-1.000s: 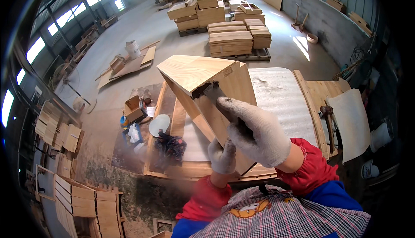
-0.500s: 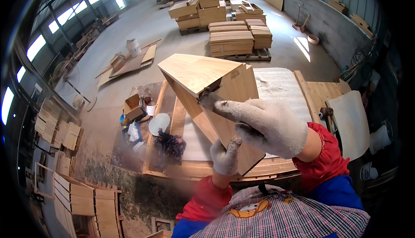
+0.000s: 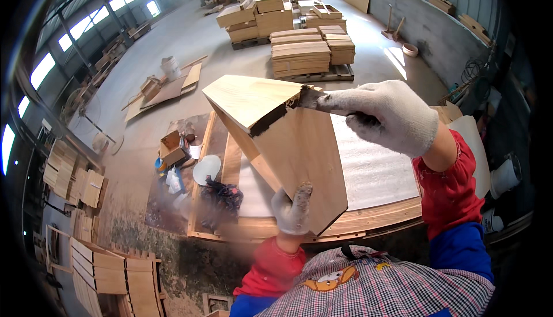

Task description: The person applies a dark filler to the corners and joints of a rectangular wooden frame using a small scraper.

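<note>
A pale wooden box (image 3: pixel 300 158) with slanted sides stands tilted in front of me. My gloved left hand (image 3: pixel 291 212) grips its near lower edge, thumb on the outer face. My gloved right hand (image 3: pixel 397 115) is closed on a putty knife (image 3: pixel 311 97), its index finger stretched along the tool. The short blade is smeared dark and touches the far right end of the box's upper edge. Dark paste (image 3: pixel 268 120) fills a strip along that edge, between the top face and the near side. The knife's handle is hidden in the glove.
Under the box lies a wood-framed bench with a white foam sheet (image 3: pixel 374 170). To its left are a round whitish disc (image 3: pixel 207 169), a dark cloth bundle (image 3: pixel 222 197) and an open carton (image 3: pixel 173 147). Stacked boards (image 3: pixel 300 57) stand beyond; white buckets (image 3: pixel 506 180) sit at right.
My right hand has moved the knife away and to the right along the box's edge, leaving a dark strip of paste behind. My left hand keeps its hold.
</note>
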